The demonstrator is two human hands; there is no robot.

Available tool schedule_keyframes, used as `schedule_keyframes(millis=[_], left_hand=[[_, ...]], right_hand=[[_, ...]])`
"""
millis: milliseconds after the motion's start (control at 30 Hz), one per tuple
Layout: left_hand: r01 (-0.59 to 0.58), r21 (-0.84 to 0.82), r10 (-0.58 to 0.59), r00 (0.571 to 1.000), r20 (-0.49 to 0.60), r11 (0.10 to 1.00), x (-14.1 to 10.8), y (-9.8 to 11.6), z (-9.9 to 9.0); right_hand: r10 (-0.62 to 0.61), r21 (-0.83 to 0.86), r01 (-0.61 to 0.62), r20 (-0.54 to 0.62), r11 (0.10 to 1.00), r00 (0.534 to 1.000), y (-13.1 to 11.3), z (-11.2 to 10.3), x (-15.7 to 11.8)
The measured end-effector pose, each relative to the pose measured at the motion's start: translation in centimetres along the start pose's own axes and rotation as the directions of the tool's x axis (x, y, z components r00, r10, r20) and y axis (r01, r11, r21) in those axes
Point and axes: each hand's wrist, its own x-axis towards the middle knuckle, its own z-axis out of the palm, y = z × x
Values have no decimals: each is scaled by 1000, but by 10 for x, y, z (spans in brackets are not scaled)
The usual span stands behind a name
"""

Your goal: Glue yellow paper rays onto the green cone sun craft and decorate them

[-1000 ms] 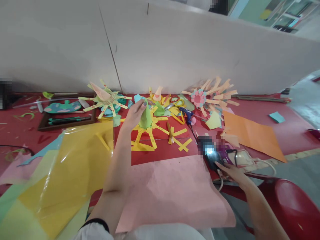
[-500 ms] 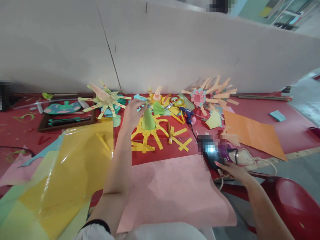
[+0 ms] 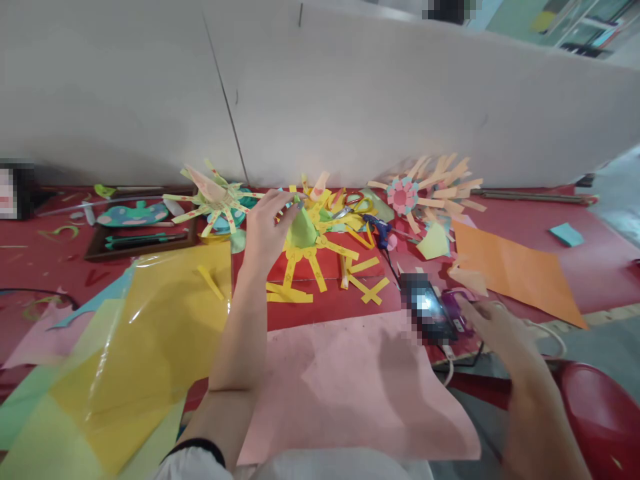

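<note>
My left hand pinches the tip of a green paper cone. Yellow paper strips with small drawn marks fan out round its base. My right hand, smeared by motion, reaches over a purple device just right of a lit phone; whether its fingers grip anything is unclear. A white cable plugs into the phone's lower end. Close to the cone lie loose yellow strips, scissors and a blue glue gun.
Paper flowers with strip petals stand along the wall, one at left, one pink-centred at right. A pink sheet covers the near edge. Yellow sheets, an orange sheet, a pen tray and a red stool surround it.
My right hand has come off the phone and moved right over the purple device. The green cone with its strips has shifted and turned slightly in my left hand.
</note>
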Motion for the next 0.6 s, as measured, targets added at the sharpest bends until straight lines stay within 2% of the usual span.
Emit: schedule_keyframes(millis=[67, 167, 233, 300, 367, 433, 600], left_hand=[[11, 18, -12, 999, 35, 1000, 1, -1, 1], [19, 66, -24, 996, 84, 998, 1, -4, 3], [23, 93, -33, 994, 109, 995, 1, -4, 3], [36, 91, -47, 991, 125, 995, 1, -3, 1], [57, 66, -65, 989, 130, 996, 1, -1, 0], [73, 43, -78, 988, 130, 996, 1, 0, -2], [93, 51, -99, 988, 117, 994, 1, -4, -5]], right_hand=[[-119, 71, 112, 108, 991, 987, -36, 5, 2], [-345, 164, 321, 152, 933, 926, -109, 31, -1], [-453, 109, 440, 151, 891, 879, -154, 54, -5], [-495, 43, 495, 144, 868, 857, -188, 75, -10], [-494, -16, 509, 215, 861, 842, -209, 91, -13], [-494, -51, 523, 258, 851, 830, -219, 102, -12], [-511, -42, 541, 274, 840, 815, -218, 112, -4]])
